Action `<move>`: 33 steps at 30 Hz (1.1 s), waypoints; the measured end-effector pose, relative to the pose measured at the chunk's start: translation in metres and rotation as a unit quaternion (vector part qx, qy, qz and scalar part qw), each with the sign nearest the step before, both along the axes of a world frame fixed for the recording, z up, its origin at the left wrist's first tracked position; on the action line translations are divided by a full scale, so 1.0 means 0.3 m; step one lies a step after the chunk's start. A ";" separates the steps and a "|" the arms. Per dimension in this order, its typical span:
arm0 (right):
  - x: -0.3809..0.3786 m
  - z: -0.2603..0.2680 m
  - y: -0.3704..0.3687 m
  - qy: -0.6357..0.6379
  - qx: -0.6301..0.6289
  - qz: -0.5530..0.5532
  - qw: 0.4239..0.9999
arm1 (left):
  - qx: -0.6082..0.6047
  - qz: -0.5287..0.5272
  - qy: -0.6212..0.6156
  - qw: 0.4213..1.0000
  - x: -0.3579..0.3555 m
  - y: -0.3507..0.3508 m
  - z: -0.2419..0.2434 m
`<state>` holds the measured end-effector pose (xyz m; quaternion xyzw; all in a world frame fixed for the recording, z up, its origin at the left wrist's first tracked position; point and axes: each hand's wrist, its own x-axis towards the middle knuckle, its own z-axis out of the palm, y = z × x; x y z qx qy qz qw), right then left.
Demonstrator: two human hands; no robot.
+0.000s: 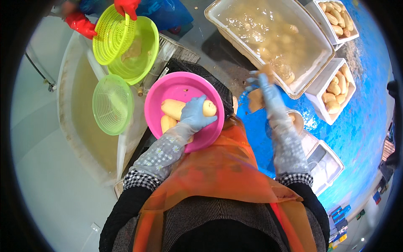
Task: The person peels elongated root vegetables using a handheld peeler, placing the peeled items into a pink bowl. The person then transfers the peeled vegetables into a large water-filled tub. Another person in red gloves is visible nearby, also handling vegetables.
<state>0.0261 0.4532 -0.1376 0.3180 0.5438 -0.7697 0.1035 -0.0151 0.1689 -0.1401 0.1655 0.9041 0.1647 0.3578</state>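
Observation:
In front of me a pink plastic basin (184,82) holds several pale peeled root segments, apparently lotus root. My left hand (196,115), in a blue glove, lies over a long segment (172,108) and grips it inside the basin. A second segment (167,123) rests below it, partly covered by my wrist. My right hand (262,82), also blue-gloved, is blurred by motion beside the near edge of a large white tub (242,52) of cloudy water. A brown blurred piece (267,71) shows at its fingers; whether it is held is unclear.
Opposite, another person's red-gloved hands (82,26) tilt a yellow-green colander (110,37) over a green basin (148,50). A light-green colander (112,104) sits at the left by a water-filled vat (91,119). White boxes (318,86) of pale roots stand right.

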 end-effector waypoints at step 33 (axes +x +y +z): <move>-0.036 0.642 -0.894 0.177 0.302 0.280 0.894 | 0.558 0.252 -0.466 0.639 0.082 -0.482 0.346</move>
